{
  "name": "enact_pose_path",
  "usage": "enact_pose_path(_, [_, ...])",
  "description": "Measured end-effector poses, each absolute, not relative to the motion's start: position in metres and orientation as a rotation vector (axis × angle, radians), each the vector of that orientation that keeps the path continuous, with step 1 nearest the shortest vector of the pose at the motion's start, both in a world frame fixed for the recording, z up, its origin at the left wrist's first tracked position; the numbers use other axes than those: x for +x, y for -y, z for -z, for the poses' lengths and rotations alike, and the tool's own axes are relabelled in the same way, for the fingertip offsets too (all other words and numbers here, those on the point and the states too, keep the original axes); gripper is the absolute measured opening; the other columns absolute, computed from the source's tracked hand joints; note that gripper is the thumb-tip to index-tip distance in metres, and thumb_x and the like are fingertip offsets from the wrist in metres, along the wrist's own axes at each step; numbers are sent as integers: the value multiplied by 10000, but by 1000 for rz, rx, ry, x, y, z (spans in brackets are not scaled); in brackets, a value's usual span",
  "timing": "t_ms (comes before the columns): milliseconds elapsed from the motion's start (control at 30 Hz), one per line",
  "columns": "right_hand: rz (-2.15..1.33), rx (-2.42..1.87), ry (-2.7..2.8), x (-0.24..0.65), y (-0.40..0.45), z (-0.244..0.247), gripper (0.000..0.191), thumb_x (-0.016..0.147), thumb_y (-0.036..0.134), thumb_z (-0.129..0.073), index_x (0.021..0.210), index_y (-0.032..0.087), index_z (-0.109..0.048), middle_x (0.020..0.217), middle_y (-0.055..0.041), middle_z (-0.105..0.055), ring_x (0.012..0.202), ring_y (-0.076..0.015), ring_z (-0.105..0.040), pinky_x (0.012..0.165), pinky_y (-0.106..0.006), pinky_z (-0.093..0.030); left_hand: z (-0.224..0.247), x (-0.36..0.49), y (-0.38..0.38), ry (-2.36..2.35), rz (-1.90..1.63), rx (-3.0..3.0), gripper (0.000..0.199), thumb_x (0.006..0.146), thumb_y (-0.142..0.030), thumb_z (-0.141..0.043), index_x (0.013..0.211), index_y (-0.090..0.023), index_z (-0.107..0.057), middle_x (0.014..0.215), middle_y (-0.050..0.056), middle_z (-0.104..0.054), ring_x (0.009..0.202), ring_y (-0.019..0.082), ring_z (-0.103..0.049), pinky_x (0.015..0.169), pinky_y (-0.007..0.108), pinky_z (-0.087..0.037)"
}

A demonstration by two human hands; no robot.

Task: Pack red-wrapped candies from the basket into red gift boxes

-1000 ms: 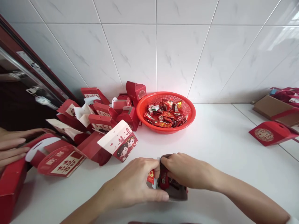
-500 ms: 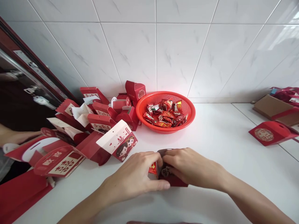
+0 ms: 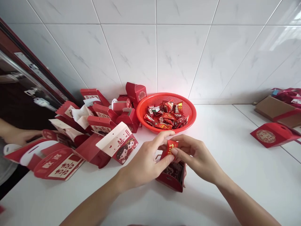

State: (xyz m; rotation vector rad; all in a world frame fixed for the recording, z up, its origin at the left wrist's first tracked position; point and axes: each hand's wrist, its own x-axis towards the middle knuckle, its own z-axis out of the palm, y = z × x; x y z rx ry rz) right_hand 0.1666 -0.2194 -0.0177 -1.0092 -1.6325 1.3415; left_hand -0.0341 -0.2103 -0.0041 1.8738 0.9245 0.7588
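Note:
A small red candy packet with gold characters is between my two hands, above an open red gift box. My left hand has its thumb and fingers closed around the packet's left and lower side. From the other side, my right hand pinches the packet with its thumb on the front. The box stands on the white counter below my hands, its inside partly showing. My fingers hide its back part. Just beyond lies a red plastic basket with several wrapped candies in it.
Several open red gift boxes crowd the left side. Another person's hand is beside them at the far left. A closed red box and a cardboard carton are at the right. A tiled wall rises behind.
Both hands have lifted off the box, with the candy packet now raised between them. The box has turned. A large red item at the lower left has nearly left view.

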Motion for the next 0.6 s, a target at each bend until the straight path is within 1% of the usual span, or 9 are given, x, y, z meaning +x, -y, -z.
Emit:
enact_pose_path(67, [-1309, -996, 1663, 166, 219, 18, 171, 1008, 326, -617, 1112, 200, -665, 1018, -57, -757, 850, -177, -738, 736, -275, -601, 10, -34, 212, -941, -756, 1907, 598, 953, -228, -645, 1501, -313, -420, 1273, 24, -740, 1149, 200, -720, 1006, 337, -591])
enact_pose_path(100, [-1287, -1000, 1685, 166, 220, 18, 160, 1011, 299, -603, 1124, 206, -666, 1042, -53, -759, 850, -172, -741, 728, -268, -599, 13, -35, 214, -958, -754, 1938, 643, 933, -199, -657, 1509, -329, -402, 1302, 20, -727, 1166, 201, -716, 1020, 345, -589])
enact_pose_path(200, [-1191, -1048, 1732, 164, 221, 20, 208, 1016, 223, -562, 1204, 232, -651, 988, -18, -778, 776, -150, -743, 692, -251, -581, 24, -36, 220, -1014, -784, 2008, 718, 886, -134, -666, 1504, -354, -373, 1451, 29, -631, 1220, 204, -695, 1047, 356, -584])
enact_pose_path(233, [-1153, -1066, 1751, 164, 221, 21, 208, 1014, 204, -554, 1197, 233, -650, 955, -10, -782, 770, -149, -742, 694, -249, -575, 26, -36, 222, -1023, -799, 2012, 715, 877, -123, -667, 1488, -349, -373, 1457, 32, -620, 1225, 203, -692, 1047, 352, -586])
enact_pose_path(300, [-1072, -1085, 1805, 163, 223, 23, 170, 1008, 175, -546, 1131, 224, -653, 935, -9, -783, 796, -151, -739, 715, -249, -564, 30, -38, 226, -1033, -821, 2034, 652, 873, -115, -669, 1433, -329, -413, 1398, 33, -636, 1238, 203, -680, 1058, 351, -581])
enact_pose_path(367, [-1007, -1082, 1885, 164, 224, 23, 128, 1001, 158, -548, 1062, 214, -645, 970, -23, -774, 811, -148, -719, 723, -247, -548, 30, -40, 228, -1078, -818, 2120, 532, 879, -110, -655, 1351, -305, -506, 1359, 48, -626, 1274, 223, -648, 1090, 381, -559])
enact_pose_path(467, [-935, -1066, 2049, 169, 226, 21, 104, 1007, 147, -530, 991, 208, -612, 954, -31, -744, 757, -136, -662, 676, -236, -504, 27, -47, 231, -1216, -745, 2274, 354, 905, -97, -582, 1207, -268, -652, 1405, 93, -553, 1330, 276, -594, 1105, 450, -539])
enact_pose_path(533, [-880, -1078, 2223, 175, 226, 19, 123, 1020, 148, -503, 944, 208, -578, 857, -17, -706, 666, -131, -593, 613, -236, -447, 25, -53, 233, -1252, -641, 2299, 339, 905, -69, -532, 1129, -259, -702, 1414, 100, -546, 1362, 293, -571, 1078, 450, -557])
enact_pose_path(600, [-836, -1121, 2420, 180, 227, 16, 154, 1033, 150, -473, 911, 211, -545, 763, 4, -660, 584, -128, -513, 569, -246, -380, 24, -57, 236, -1234, -525, 2302, 391, 892, -33, -490, 1090, -267, -732, 1431, 90, -560, 1395, 290, -550, 1071, 438, -562])
